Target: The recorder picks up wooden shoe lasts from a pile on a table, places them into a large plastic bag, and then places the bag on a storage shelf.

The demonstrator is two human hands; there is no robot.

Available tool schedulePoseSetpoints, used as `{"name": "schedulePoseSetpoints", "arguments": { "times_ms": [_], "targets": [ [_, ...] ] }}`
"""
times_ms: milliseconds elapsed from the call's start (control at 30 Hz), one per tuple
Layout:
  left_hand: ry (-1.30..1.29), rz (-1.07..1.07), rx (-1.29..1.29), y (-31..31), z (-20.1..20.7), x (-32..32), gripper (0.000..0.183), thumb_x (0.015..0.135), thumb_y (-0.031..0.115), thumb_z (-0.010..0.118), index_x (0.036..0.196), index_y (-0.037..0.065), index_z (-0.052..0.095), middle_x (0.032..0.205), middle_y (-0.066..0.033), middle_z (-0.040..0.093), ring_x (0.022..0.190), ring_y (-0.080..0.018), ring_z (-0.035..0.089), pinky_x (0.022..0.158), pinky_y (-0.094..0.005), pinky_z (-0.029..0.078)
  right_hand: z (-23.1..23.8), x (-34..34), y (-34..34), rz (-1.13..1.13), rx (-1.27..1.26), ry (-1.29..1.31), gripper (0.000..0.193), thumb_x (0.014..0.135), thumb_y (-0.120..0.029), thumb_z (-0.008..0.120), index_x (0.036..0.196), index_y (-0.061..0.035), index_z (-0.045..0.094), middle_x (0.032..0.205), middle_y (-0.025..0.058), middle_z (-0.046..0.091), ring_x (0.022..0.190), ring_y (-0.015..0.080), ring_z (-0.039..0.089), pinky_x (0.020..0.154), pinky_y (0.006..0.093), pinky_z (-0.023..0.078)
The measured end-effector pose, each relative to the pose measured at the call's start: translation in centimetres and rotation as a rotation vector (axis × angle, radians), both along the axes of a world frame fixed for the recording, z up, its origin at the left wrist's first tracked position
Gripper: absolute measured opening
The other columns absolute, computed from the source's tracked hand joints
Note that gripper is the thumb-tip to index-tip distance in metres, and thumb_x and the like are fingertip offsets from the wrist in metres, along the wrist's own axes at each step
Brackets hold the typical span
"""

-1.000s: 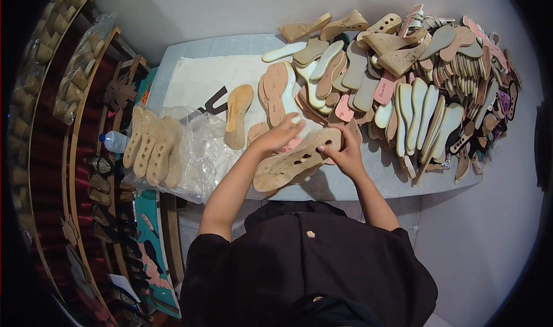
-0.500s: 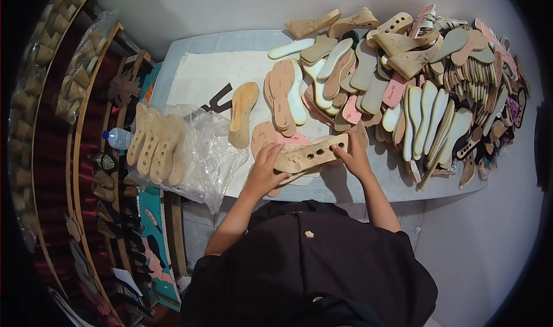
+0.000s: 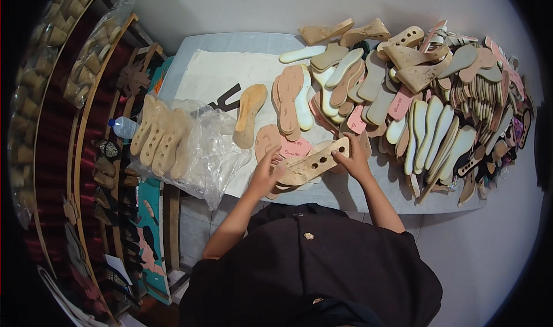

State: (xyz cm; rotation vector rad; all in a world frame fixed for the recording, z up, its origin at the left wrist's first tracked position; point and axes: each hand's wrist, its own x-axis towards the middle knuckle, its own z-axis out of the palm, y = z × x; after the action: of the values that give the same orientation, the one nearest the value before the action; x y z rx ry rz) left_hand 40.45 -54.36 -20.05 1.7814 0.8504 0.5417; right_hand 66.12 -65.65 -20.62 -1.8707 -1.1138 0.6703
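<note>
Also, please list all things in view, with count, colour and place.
table: one, pale grey, centre
holed sole: one, tan, over table's near edge
insoles: many, white, grey, tan, pink, table's centre and right
wedge soles: several, tan, insoles' far side
plastic bag: one, clear, table's left end
clustered soles: about four, tan, at bag
lone sole: one, tan, right of bag
sheet: one, white, table's left half
forked piece: one, black, on sheet
bottle: one, clear, blue-capped, left of table
shelved shoe parts: many, tan and dark, left
left grip: one, bare, at holed sole's left end
right grip: one, bare, on holed sole's right end
shirt: one, black, bottom centre
</note>
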Motion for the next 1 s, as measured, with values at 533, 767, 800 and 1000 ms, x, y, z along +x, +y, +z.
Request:
{"name": "schedulePoseSetpoints", "arguments": {
  "times_ms": [533, 767, 800, 1000],
  "targets": [
    [0.651, -0.82, -0.567, 4.2, -2.6, 9.2, 0.073, 0.06, 0.048, 0.076, 0.104, -0.007, 0.06, 0.094, -0.0129, 0.064, 0.082, -0.0196, 0.063, 0.072, -0.0283, 0.048, -3.8, -3.5, -2.2, -0.306, 0.216, 0.57, 0.051, 0.079, -0.023, 0.069, 0.114, 0.0011, 0.04, 0.104, 0.0109, 0.054, 0.094, 0.0156, 0.053, 0.078, 0.0279, 0.044],
    [0.493, -0.614, -0.544, 2.6, -1.7, 8.3, 0.066, 0.055, 0.038, 0.08, 0.102, -0.005, 0.061, 0.092, -0.0132, 0.064, 0.084, -0.0197, 0.061, 0.076, -0.0279, 0.046, -5.8, -3.7, -5.2, -0.266, 0.042, 0.937, 0.041, 0.08, -0.029, 0.066, 0.106, -0.0052, 0.044, 0.091, 0.0007, 0.049, 0.067, 0.0068, 0.041, 0.062, 0.0223, 0.035],
    [0.557, -0.614, -0.515, 2.4, -1.7, 8.5, 0.076, 0.053, 0.035, 0.081, 0.11, -0.007, 0.054, 0.1, -0.0152, 0.06, 0.09, -0.0213, 0.059, 0.078, -0.027, 0.045, -6.4, -3.5, -5.7, -0.146, -0.107, 1.134, 0.046, 0.079, -0.03, 0.068, 0.109, -0.0034, 0.045, 0.097, 0.0041, 0.052, 0.08, 0.0105, 0.046, 0.072, 0.0244, 0.038],
    [0.537, -0.403, -0.386, 0.6, -3.6, 7.1, 0.101, 0.044, 0.038, 0.083, 0.122, -0.009, 0.038, 0.111, -0.02, 0.054, 0.098, -0.0245, 0.055, 0.082, -0.0286, 0.044, -4.5, -6.7, -4.2, 0.048, -0.264, 1.245, 0.059, 0.077, -0.032, 0.069, 0.121, -0.0013, 0.044, 0.108, 0.0074, 0.054, 0.098, 0.0174, 0.051, 0.084, 0.0288, 0.039]
  ]
}}
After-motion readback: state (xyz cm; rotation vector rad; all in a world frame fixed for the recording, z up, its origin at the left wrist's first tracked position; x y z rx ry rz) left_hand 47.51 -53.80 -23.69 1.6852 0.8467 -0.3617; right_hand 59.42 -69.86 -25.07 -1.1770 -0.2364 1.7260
